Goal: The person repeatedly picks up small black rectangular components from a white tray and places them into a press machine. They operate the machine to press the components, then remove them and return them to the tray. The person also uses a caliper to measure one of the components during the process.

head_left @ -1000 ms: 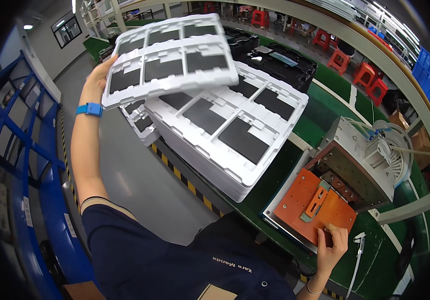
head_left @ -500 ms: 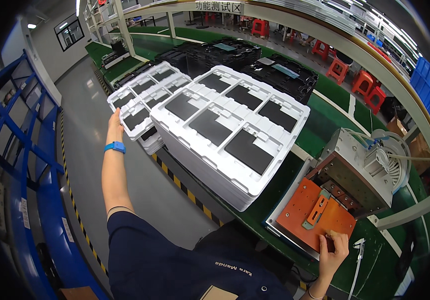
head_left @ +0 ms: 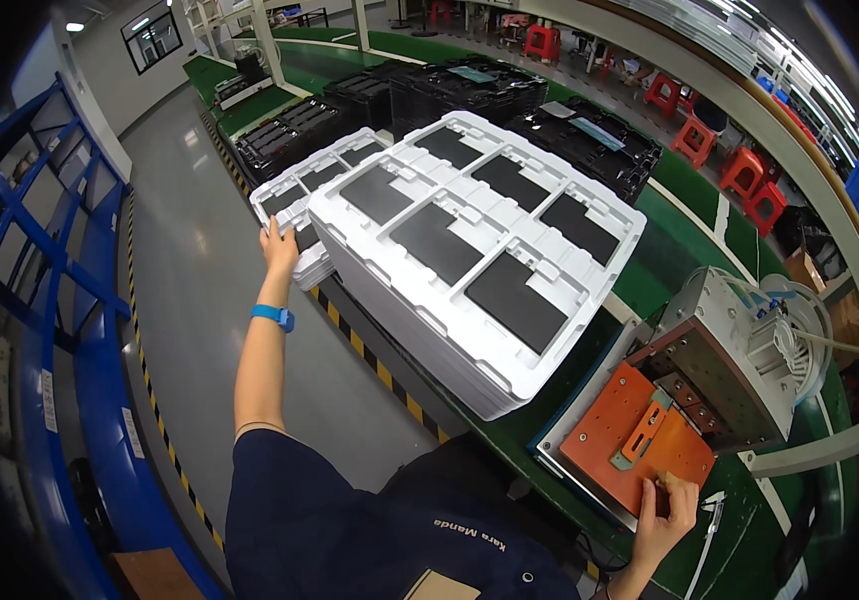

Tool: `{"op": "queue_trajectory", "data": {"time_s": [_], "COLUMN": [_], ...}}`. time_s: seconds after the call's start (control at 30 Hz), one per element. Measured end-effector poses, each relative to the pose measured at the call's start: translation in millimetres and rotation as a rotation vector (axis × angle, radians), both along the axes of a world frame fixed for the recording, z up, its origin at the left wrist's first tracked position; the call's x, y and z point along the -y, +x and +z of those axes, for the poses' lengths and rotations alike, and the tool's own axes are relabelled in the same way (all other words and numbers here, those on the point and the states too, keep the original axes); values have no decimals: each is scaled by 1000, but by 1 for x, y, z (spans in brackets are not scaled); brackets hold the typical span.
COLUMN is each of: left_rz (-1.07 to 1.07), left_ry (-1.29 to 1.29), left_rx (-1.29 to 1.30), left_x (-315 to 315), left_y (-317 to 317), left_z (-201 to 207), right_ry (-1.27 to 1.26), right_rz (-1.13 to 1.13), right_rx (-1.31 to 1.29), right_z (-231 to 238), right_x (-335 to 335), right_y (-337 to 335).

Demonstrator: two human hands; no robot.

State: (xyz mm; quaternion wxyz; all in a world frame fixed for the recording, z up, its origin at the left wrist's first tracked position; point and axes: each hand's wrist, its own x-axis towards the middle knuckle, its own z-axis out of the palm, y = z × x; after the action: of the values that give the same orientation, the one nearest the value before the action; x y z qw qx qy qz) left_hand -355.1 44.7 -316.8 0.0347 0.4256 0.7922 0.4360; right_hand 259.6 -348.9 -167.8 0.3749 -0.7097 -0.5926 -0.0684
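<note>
My left hand (head_left: 278, 247) is at the near left edge of a white plastic tray (head_left: 297, 190), fingers closed over its rim. This tray tops a low stack and holds dark flat pieces in its compartments. Beside it rises a taller stack of white trays (head_left: 470, 229), with notched dark flat pieces (head_left: 517, 300) in the top one. My right hand (head_left: 667, 512) is closed in a pinch over the front corner of an orange plate (head_left: 600, 425); whatever its fingers hold is hidden. On that plate sits a small orange-and-green slotted block (head_left: 642, 434).
A metal press-like fixture (head_left: 715, 365) stands behind the orange plate. Calipers (head_left: 712, 530) lie right of my right hand. Black tray stacks (head_left: 590, 145) stand beyond the white ones on the green bench. A blue rack (head_left: 40, 290) is at far left, across the grey floor (head_left: 185, 330).
My left hand and the white tray it holds have moved right and down, the tray coming to sit lower beside the tall stack. My right hand stays at the orange plate.
</note>
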Motion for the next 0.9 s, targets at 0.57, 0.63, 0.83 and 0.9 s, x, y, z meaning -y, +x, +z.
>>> {"op": "queue_trajectory", "data": {"time_s": [0.57,0.63,0.83,0.9], "left_rz": [-1151,-1141,-1250,-1176], "left_ry": [347,172,381,343], "left_rx": [-832,-923,-855,-883], "left_x": [-12,-35,-63,-67], "left_y": [245,270,285,285], "left_z": [276,266,241,241], "right_ry": [50,-91,-473,-519], "right_rz": [486,321,181,189], "right_rx": [263,389,352,293], "right_z": [107,98,115,121], "right_x": [-205,-243,-282,-288], "right_y": [-67,-72,-84,-84]}}
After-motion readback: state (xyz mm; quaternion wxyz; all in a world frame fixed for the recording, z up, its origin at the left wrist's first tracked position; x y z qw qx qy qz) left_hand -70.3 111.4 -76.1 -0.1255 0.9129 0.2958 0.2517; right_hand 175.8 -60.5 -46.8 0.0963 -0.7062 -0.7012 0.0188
